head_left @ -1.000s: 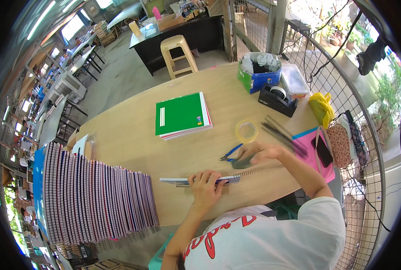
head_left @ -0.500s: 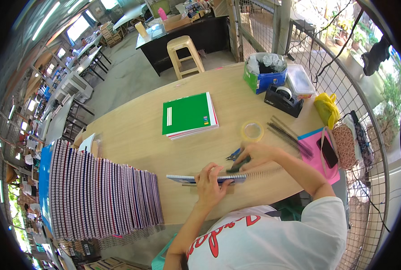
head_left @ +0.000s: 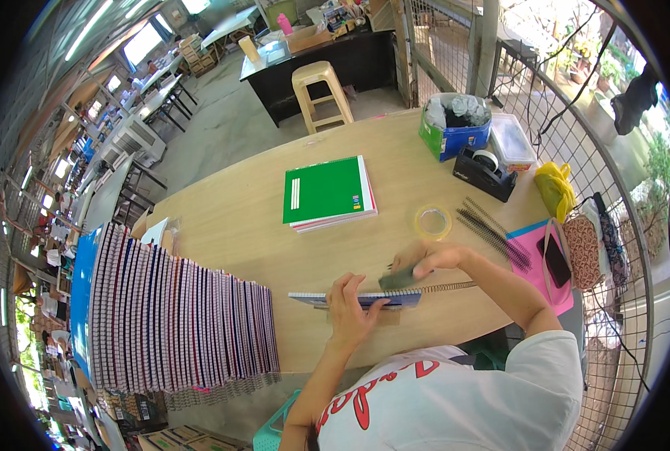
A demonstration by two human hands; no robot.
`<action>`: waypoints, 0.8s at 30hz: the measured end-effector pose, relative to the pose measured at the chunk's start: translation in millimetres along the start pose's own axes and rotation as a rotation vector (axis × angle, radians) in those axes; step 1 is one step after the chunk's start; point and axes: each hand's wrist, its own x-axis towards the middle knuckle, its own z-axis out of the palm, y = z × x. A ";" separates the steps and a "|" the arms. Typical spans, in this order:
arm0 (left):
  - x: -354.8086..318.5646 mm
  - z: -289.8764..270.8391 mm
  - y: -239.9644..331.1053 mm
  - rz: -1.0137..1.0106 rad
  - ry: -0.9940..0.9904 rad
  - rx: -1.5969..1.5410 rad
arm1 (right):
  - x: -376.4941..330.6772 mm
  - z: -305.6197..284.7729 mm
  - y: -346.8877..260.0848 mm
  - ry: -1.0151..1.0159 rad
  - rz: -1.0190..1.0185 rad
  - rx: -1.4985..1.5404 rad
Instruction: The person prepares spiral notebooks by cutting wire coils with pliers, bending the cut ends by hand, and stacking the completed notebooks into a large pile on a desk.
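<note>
Near the front edge of the counter [head_left: 237, 248], a blue notebook [head_left: 395, 301] is being gripped by the left hand [head_left: 344, 304], fingers clamped over it w/ the thumb on the near side. It's being held roughly edge-up, long axis running L to R. A wire coil [head_left: 449, 287] is sticking out past its R end, approx in line w/ that top edge. The right hand [head_left: 434, 259] is being held nearer that end, so the notebook is lying to the L of those fingers & a bit closer in. A dark green thing [head_left: 399, 279] is being partly covered by the R fingers, but it's blurry, so whether it's actually gripped can't be told tbh. FYI spare coils [head_left: 493, 237] are lying farther R, a tape roll [head_left: 433, 223] is sitting just beyond the R hand, & a tall notebook stack [head_left: 184, 323] is standing off L.
</note>
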 end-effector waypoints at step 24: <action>-13.6 -52.3 -47.0 -0.163 0.131 0.187 | 51.5 12.7 -9.6 -0.039 0.138 -0.370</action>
